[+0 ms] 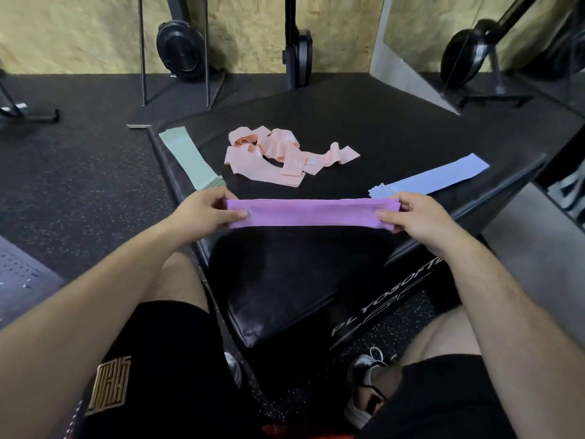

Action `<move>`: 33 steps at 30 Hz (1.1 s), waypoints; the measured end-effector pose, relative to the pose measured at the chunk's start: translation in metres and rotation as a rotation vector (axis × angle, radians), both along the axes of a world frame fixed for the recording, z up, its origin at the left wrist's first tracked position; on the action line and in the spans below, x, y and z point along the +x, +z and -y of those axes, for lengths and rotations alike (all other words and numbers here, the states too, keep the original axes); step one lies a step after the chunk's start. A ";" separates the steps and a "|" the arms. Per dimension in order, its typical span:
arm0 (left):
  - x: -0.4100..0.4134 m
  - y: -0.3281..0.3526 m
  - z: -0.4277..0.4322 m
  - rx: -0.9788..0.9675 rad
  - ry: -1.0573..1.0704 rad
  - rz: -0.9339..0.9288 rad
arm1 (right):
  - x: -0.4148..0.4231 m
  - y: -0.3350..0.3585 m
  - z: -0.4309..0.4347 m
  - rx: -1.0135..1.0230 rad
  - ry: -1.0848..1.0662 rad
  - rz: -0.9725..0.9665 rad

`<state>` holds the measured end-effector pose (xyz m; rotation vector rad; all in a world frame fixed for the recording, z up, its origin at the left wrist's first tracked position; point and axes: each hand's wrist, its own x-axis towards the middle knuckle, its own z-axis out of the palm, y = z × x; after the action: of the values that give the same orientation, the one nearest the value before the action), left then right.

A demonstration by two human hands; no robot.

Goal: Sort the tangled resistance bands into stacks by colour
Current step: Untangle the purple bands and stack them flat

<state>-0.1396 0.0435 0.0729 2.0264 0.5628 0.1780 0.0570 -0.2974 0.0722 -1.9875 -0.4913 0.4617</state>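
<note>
A flat stack of purple bands [311, 213] is stretched level between my hands above the black plyo box [395, 131]. My left hand [205, 213] pinches its left end, thumb on top. My right hand [421, 218] pinches its right end. Behind it, a tangled heap of pink bands [278, 156] lies in the middle of the box. A neat stack of green bands [193, 160] lies at the box's left edge. A stack of blue bands [433, 177] lies at the right, angled toward the far corner.
The box's near corner [250, 342] points at me between my knees. Black rubber gym floor [79, 185] surrounds it. Weight plates [180, 50] and rack legs [144, 58] stand against the wooden wall behind. A mirror panel [474, 42] is at the right.
</note>
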 end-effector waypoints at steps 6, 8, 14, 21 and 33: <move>0.021 0.027 0.017 -0.381 0.040 0.149 | 0.017 0.037 0.010 0.087 -0.150 0.015; 0.037 0.034 0.025 -0.402 0.064 0.164 | 0.026 0.046 0.012 0.118 -0.239 0.023; 0.104 0.036 0.061 -0.404 0.045 0.194 | 0.078 0.072 0.018 0.080 -0.374 0.099; 0.198 0.033 0.113 -0.371 -0.061 0.214 | 0.173 0.078 0.032 -0.142 -0.440 0.267; 0.276 -0.022 0.151 -0.071 -0.042 0.134 | 0.276 0.003 0.041 -0.281 -0.447 0.293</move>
<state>0.1365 -0.1077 0.0511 1.9395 0.4365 0.2630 0.3332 -0.3383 0.0751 -2.3685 -0.1502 -0.0454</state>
